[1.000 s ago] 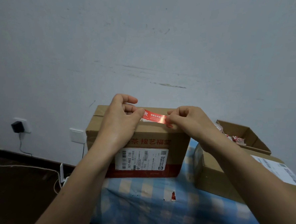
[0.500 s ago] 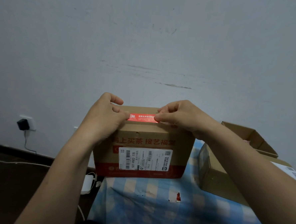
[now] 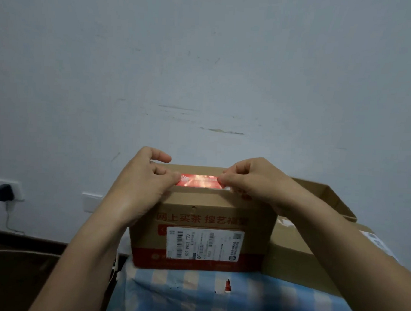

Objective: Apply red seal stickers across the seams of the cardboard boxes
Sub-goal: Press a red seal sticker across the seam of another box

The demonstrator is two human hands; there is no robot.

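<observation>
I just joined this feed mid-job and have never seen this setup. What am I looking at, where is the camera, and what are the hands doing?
No machine here: a person works bare-handed, and one wide-angle camera on their head looks forward and down. The left hand and right hand each pinch an end of a red seal sticker, stretched along the top of a closed cardboard box with a shipping label. It stands on a blue checked cloth. An open cardboard box sits to the right.

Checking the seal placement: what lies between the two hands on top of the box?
In the head view, the red seal sticker spans from left hand to right hand.
</observation>
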